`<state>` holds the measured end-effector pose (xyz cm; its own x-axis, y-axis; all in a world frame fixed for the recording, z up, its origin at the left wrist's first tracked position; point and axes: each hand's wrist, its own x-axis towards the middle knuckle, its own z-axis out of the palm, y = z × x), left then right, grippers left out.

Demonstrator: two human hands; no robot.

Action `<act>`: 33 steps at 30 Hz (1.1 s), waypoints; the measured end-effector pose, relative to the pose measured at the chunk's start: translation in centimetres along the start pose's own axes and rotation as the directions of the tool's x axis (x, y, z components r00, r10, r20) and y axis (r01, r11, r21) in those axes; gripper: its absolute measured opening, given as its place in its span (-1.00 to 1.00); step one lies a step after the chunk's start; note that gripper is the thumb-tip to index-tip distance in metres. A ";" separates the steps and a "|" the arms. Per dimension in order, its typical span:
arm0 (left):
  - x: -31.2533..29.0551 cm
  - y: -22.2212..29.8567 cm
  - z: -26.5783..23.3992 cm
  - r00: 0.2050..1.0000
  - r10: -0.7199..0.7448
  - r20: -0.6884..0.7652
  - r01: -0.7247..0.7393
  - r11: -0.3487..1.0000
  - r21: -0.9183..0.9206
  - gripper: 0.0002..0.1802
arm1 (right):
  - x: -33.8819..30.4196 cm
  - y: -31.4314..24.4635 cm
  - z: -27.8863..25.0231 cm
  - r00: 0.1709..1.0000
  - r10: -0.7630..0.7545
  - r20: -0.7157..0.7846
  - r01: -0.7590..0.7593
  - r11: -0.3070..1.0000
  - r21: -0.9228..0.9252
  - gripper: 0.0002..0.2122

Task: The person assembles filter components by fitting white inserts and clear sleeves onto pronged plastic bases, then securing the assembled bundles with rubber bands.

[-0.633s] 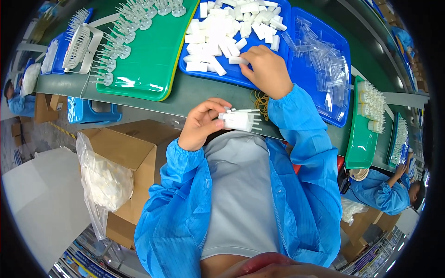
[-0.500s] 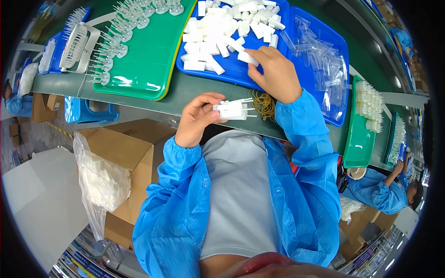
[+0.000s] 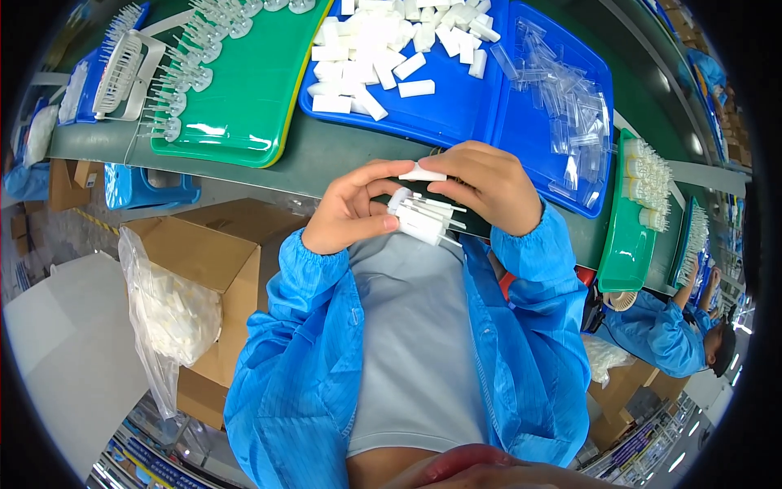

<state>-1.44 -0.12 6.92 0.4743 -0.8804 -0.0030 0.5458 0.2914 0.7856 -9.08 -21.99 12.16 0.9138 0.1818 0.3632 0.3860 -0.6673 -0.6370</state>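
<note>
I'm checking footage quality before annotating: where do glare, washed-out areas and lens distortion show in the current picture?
Head view: white glare streaks the green tray's near end; head view: the pile of white blocks washes out in places; head view: the worktable's front edge bends, and the picture's corners are black.

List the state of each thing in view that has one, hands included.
Left hand: closed on pronged assembly
Pronged assembly: held, some prong tips exposed
Right hand: pinching loose white block
Loose white block: held above the assembly
Left blue tray: part covered by white blocks
Right blue tray: part covered by clear plastic pieces
Cardboard box: open
White fan: on or off, can't tell
</note>
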 end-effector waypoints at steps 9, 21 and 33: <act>-0.5 -0.4 -0.1 0.998 0.047 -0.050 -0.051 0.997 -0.066 -0.47 | -0.4 -0.2 -0.8 0.967 -0.234 -0.103 0.195 0.936 -0.294 -0.69; -0.4 -0.9 -0.8 0.959 0.268 -0.096 -0.269 0.963 -0.002 -0.50 | -2.8 -2.1 -4.0 0.974 -0.188 -0.126 0.130 0.922 -0.365 -0.72; -0.5 -1.1 -0.5 0.972 0.214 -0.097 -0.213 0.977 0.025 -0.52 | -2.0 -3.3 -3.6 0.983 -0.181 -0.039 0.144 0.880 -0.453 -0.72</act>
<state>-1.91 0.16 5.79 0.6450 -0.7569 0.1055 0.4148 0.4627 0.7835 -12.66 -22.80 15.95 0.8229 0.2714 0.4992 0.4141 -0.8880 -0.1999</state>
